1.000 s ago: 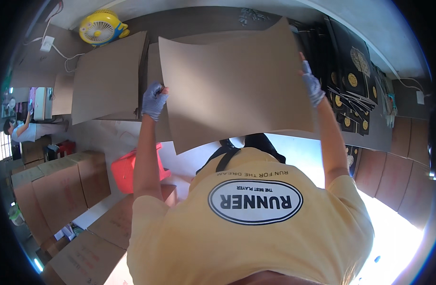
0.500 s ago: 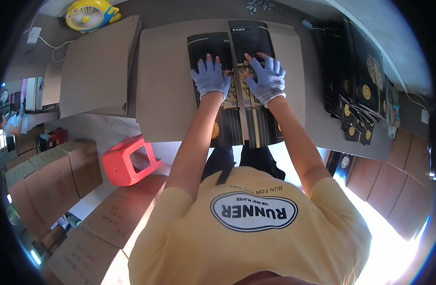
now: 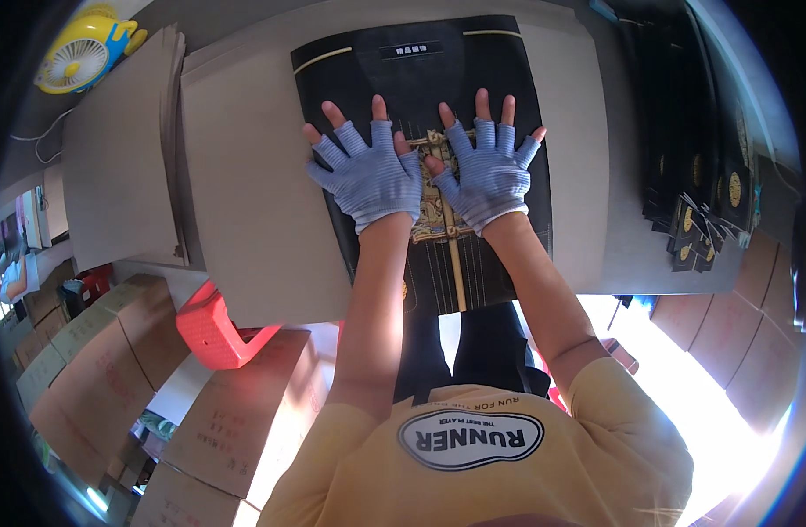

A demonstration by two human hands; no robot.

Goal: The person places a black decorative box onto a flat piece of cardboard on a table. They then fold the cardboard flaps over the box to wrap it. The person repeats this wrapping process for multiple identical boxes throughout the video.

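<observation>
On the cardboard-topped table lies a flat black folded cover [image 3: 333, 79] with gold stripes along its top and a patterned gold centre band. Its two front halves meet in the middle at gold clasp-like ornaments [image 3: 434, 233]. My left hand [image 3: 368, 167], in a blue-grey fingerless glove, rests flat on the left half with fingers spread. Flat on the right half, my right hand [image 3: 491, 167] wears the same kind of glove, its fingers also apart. Both thumbs point toward the centre seam. Neither hand grips anything. Part of the gold pattern is hidden under the hands.
Brown cardboard sheets [image 3: 113, 158] are stacked at the left, near a yellow and blue fan [image 3: 78, 63]. A pile of black printed covers [image 3: 684, 132] lies at the right. Below stand a red plastic stool [image 3: 212, 329] and cartons [image 3: 236, 422]. Another person is at the far left.
The gap between the cover's two halves has closed. Both hands remain flat on it, now with fingers spread wider. My view has moved closer to the table.
</observation>
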